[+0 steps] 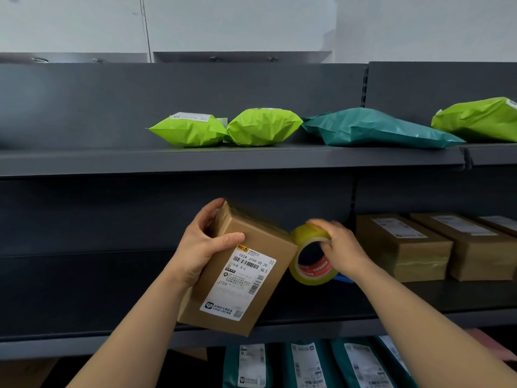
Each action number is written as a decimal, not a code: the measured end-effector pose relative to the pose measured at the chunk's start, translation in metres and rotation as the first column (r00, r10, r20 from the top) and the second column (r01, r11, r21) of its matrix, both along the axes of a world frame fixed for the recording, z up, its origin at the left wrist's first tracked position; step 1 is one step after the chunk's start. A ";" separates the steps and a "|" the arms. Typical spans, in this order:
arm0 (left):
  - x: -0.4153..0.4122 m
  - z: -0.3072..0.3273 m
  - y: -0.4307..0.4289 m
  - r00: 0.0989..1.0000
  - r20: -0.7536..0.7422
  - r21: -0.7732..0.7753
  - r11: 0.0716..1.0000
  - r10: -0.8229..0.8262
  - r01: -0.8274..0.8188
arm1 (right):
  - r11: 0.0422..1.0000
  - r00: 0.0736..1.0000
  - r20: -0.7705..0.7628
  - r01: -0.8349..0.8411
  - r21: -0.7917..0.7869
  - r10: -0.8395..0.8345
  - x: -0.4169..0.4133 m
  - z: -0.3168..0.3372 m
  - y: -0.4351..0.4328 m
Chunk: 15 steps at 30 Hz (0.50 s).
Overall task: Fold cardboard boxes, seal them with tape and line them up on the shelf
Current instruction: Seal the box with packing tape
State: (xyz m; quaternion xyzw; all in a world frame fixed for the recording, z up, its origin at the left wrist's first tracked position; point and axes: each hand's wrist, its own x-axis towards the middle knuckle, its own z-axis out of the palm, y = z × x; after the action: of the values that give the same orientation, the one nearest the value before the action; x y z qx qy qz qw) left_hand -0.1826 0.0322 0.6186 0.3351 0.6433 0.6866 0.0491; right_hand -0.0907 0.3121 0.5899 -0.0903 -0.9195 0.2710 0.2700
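Note:
A closed brown cardboard box (251,247) with a white shipping label hangs tilted in front of the middle shelf (307,323). My left hand (201,247) grips its upper left end, thumb across the top face. A roll of clear yellowish tape (300,271) with a red inner core sits against the box's right corner. My right hand (342,252) holds the roll, fingers curled over its top and into the core. Sealed brown boxes (402,247) stand in a row on the middle shelf at the right.
The upper shelf (195,161) carries green mailer bags (190,130) and a teal mailer bag (375,127). Teal labelled parcels (307,365) stand below the middle shelf. A blue object (343,278) peeks out behind the tape roll. The shelving is dark grey metal.

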 end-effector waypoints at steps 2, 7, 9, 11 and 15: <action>-0.002 -0.002 -0.003 1.000 0.012 0.021 1.000 0.001 -0.001 | 1.000 1.000 0.004 -0.012 -0.005 0.012 -0.004 -0.004 -0.005; -0.003 -0.005 -0.010 0.998 0.061 0.068 0.997 -0.028 0.024 | 0.998 1.000 -0.003 -0.032 -0.054 0.031 -0.008 -0.014 -0.021; -0.002 -0.008 -0.015 0.996 0.061 0.084 0.995 -0.064 0.059 | 0.997 0.999 -0.012 -0.043 -0.060 0.043 -0.008 -0.013 -0.026; -0.002 -0.008 -0.021 0.996 0.056 0.059 0.996 -0.074 0.070 | 0.997 0.998 -0.028 -0.057 -0.046 0.056 -0.008 -0.008 -0.031; -0.013 0.000 -0.033 0.990 0.020 -0.046 0.989 0.143 -0.142 | 0.995 0.995 -0.048 -0.088 0.043 0.090 -0.006 0.005 -0.047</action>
State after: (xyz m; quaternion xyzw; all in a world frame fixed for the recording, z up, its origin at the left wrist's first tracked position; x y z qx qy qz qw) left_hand -0.1953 -0.0009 0.6185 0.2791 0.6801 0.6777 0.0149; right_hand -0.0970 0.2653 0.5945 -0.0371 -0.9208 0.2662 0.2825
